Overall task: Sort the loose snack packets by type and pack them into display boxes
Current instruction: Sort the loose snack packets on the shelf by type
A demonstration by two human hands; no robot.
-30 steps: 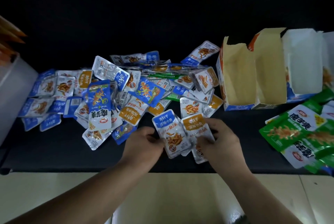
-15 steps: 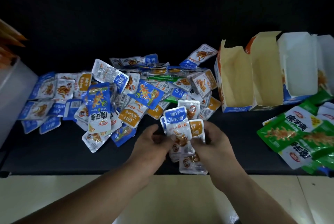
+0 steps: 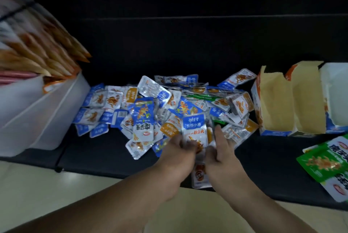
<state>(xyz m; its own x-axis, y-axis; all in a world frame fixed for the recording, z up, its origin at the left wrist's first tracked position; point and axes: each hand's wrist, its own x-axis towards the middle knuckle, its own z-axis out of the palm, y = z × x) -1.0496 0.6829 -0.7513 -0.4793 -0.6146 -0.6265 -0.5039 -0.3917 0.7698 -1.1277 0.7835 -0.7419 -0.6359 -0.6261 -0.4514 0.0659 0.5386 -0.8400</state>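
The stack [image 3: 194, 131] of blue-topped packets points its long axis away from the person at the table [image 3: 98, 148] front, with the left hand [image 3: 178, 155] curled on its left edge and the right hand [image 3: 224, 154], grip unclear, nearer the boxes [image 3: 276, 104] to the right.

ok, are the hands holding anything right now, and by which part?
A small stack of packets, blue-topped one in front: left hand grips its lower left edge, right hand holds along its right edge.
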